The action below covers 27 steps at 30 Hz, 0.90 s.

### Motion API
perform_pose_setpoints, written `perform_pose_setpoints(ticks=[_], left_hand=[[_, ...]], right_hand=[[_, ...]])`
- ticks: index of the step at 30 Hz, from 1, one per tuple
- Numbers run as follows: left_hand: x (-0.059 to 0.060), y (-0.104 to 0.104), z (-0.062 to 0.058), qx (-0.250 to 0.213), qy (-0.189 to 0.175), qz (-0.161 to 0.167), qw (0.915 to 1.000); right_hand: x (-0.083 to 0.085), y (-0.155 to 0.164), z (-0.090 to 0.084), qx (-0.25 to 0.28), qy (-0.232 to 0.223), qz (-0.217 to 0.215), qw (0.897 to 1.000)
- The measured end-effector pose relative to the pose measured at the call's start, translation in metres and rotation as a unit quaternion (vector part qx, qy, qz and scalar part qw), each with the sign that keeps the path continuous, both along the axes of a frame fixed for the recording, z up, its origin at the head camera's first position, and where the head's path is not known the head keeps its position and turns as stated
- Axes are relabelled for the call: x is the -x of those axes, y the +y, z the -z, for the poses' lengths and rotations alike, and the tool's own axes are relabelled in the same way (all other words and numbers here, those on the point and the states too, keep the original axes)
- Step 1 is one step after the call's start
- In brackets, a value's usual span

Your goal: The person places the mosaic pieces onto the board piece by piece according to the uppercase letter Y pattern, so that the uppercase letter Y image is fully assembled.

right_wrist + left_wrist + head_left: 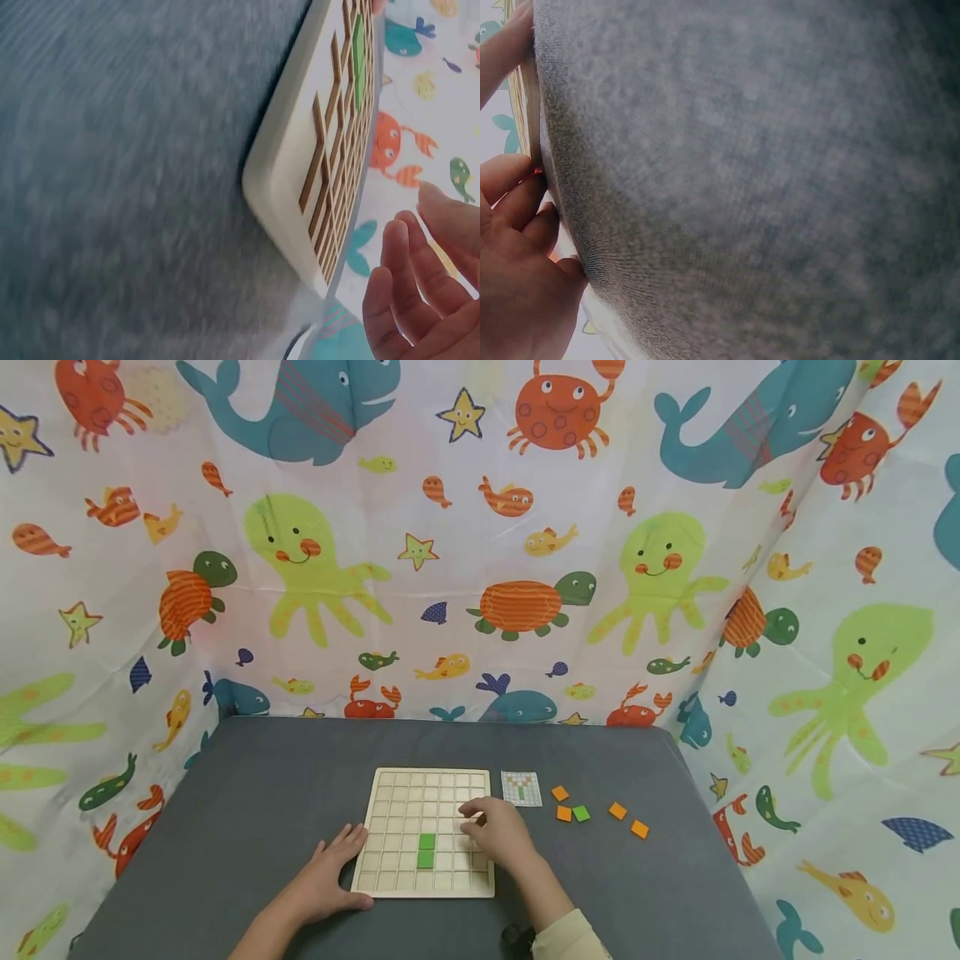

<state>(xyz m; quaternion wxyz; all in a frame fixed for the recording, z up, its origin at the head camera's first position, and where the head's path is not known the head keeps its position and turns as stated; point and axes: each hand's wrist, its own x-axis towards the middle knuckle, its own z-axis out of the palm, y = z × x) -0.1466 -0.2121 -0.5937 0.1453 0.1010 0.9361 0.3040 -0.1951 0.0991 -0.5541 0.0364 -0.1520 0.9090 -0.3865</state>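
Note:
A pale wooden grid board [397, 802] lies on the table with two green square tiles [426, 852] in neighbouring cells of one column. My left hand [327, 877] rests at the board's left side, fingers spread along the edge and thumb at the near left corner. Over the board's right part hovers my right hand [498, 835], with thumb and index finger apart. In the right wrist view no tile shows between the fingertips [397, 232]. The board's edge [529, 112] runs between thumb and fingers in the left wrist view.
Right of the board lie a small printed pattern card [521, 789], a loose green tile [581, 813] and several orange tiles [617, 811]. Grey cloth [300, 777] covers the table. A sea-animal curtain [450, 568] hangs behind it and along both sides.

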Motion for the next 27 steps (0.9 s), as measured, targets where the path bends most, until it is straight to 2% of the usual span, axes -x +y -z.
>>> perform_pose_setpoints(ticks=[5, 13, 19, 27], left_hand=[[0.001, 0.0, -0.001, -0.005, -0.004, -0.002, 1.0], [0.002, -0.001, 0.002, -0.001, -0.001, -0.004, 1.0], [0.004, -0.001, 0.001, 0.001, 0.007, -0.003, 1.0], [0.002, 0.0, 0.003, 0.002, -0.002, -0.007, 1.0]], right_hand=[[0.002, 0.014, -0.004, -0.004, 0.02, 0.012, 1.0], [0.004, 0.034, -0.004, 0.005, 0.013, 0.05, 0.999], [0.006, 0.047, -0.004, 0.006, 0.022, 0.083, 0.996], [0.007, 0.068, -0.003, 0.014, 0.035, 0.117, 0.992]])
